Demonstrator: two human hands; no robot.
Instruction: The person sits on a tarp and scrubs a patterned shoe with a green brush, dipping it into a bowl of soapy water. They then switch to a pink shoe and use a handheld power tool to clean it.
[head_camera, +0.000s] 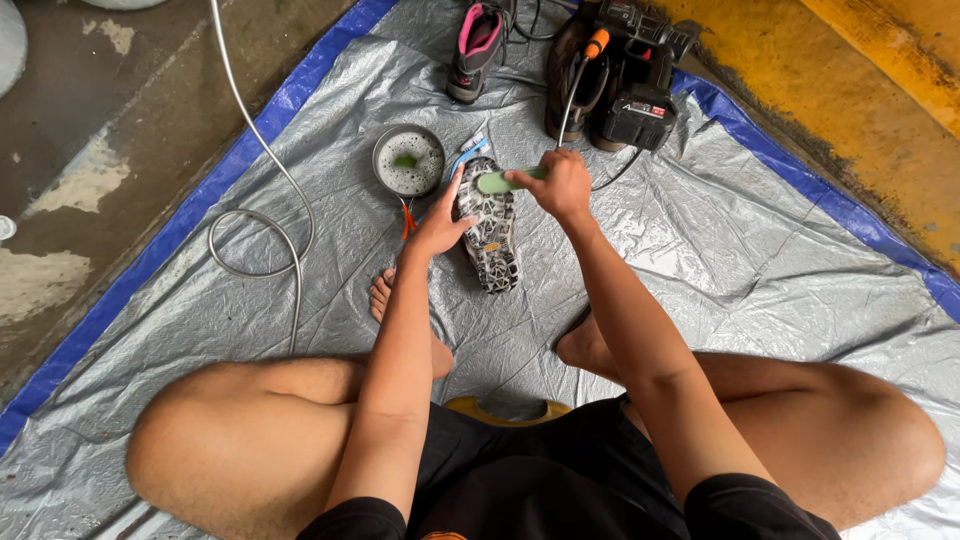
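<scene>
Your right hand (563, 183) is closed around the handle of a green brush (497, 181), knuckles up, wrist bent slightly down. Brush head sits on the upper end of the shoe (488, 225), bristles against the sole. Right forearm runs straight out from your body, elbow low above your right thigh.

Your left hand (440, 226) grips the shoe's left edge, thumb lying up along the sole's side, fingers wrapped underneath and out of sight. Left arm is nearly straight, reaching forward between your knees.

The shoe is sole-up, patterned grey-black tread facing you, long axis running away from you, held over the grey tarp (720, 230) just ahead of your bare feet. Can't tell whether its far end rests on the tarp or is lifted.

Just up-left of the shoe: a round metal bowl (408, 160) with foamy water and a green piece floating in it. A blue-white toothbrush (467, 153) lies between bowl and shoe. Something small with red-orange handles (407, 217) lies below the bowl, next to your left hand.

Farther out at the top: a second shoe with pink lining (476, 50), a dark boot (575, 85) and a black power tool with battery (640, 90). A grey hose (255, 215) loops on the tarp's left side. You sit cross-legged; the tarp has a blue border, concrete floor beyond.
</scene>
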